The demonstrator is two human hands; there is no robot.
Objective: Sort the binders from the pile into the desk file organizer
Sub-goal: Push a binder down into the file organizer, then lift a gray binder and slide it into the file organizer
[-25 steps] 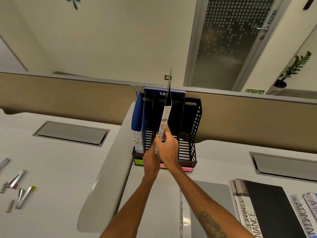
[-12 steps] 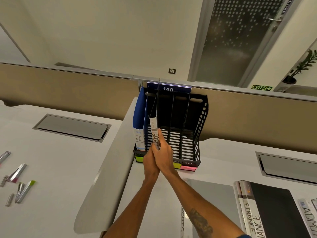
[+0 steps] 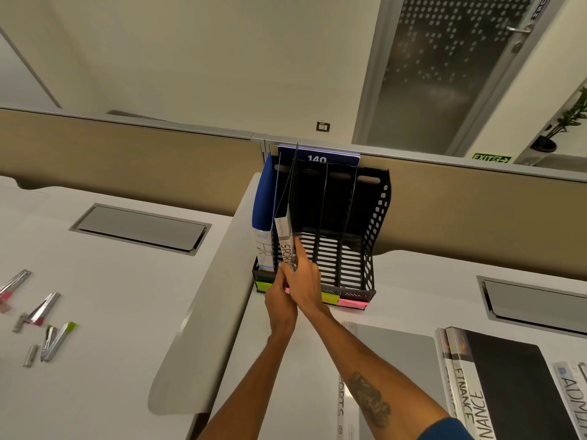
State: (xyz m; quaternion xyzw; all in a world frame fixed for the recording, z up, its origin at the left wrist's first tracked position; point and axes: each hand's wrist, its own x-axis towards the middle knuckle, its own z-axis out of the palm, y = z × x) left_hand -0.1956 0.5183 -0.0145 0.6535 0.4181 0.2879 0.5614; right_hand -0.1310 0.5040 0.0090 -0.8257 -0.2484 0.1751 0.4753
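Sports binder going upright into the second slot from the left

The sports binder stands in the black organizer, just right of the blue binder; the right hand is clamped on its spine, the left hand curls beneath, grip unclear. Judged risk: it leans, so its top could catch a divider or push the organizer back. Three slots to the right stand open; the finance binder and others lie near right on the desk.
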